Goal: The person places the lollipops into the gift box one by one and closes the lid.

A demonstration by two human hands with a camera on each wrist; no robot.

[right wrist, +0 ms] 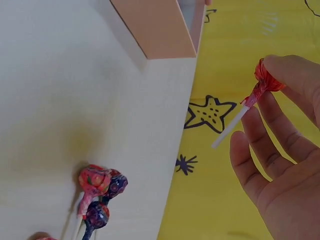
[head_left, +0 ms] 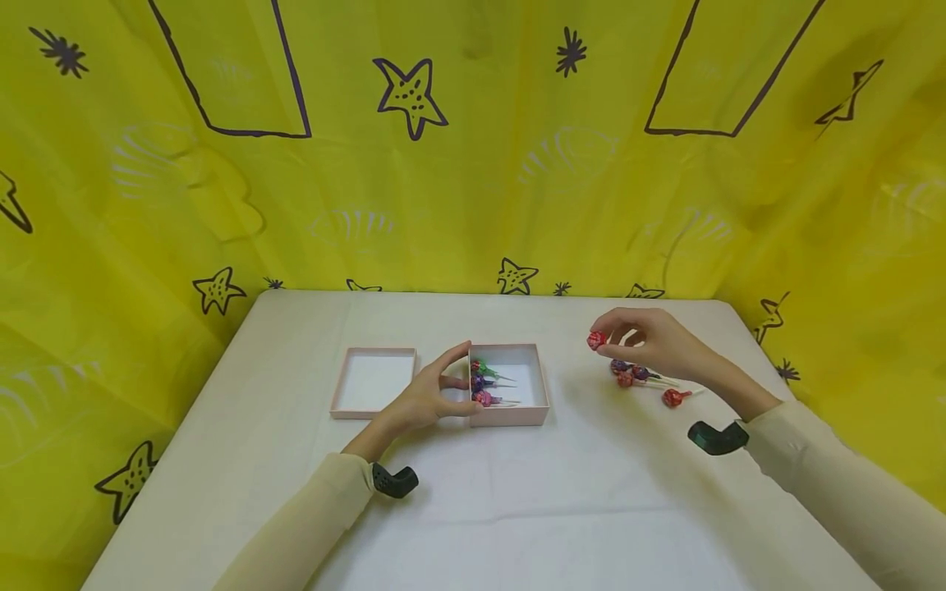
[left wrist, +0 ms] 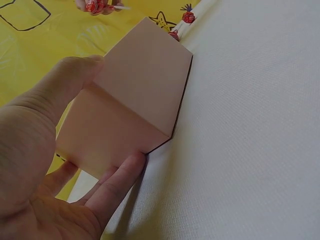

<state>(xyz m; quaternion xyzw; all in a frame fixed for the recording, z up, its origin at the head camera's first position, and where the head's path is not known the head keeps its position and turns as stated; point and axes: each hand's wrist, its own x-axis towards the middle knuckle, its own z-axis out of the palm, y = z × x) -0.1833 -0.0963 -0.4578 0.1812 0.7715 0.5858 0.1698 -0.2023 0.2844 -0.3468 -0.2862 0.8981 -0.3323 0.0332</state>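
Note:
A red-wrapped lollipop (head_left: 596, 340) is pinched by its candy head between the thumb and fingers of my right hand (head_left: 654, 341), raised above the table. Its white stick (right wrist: 229, 127) points away from the palm in the right wrist view. My left hand (head_left: 420, 400) grips the left end of a pale pink box (head_left: 510, 417), thumb at the near corner and a finger at the far one. Inside the box, along its left wall, lie green, dark purple and pink lollipops (head_left: 484, 399) with sticks toward the right.
A shallow pink-edged lid (head_left: 373, 413) lies left of the box. Beneath and beside my right hand are a small cluster of lollipops (head_left: 625, 378) and a separate red lollipop (head_left: 673, 398). A yellow patterned curtain (head_left: 473, 205) hangs behind the white-covered table (head_left: 517, 492).

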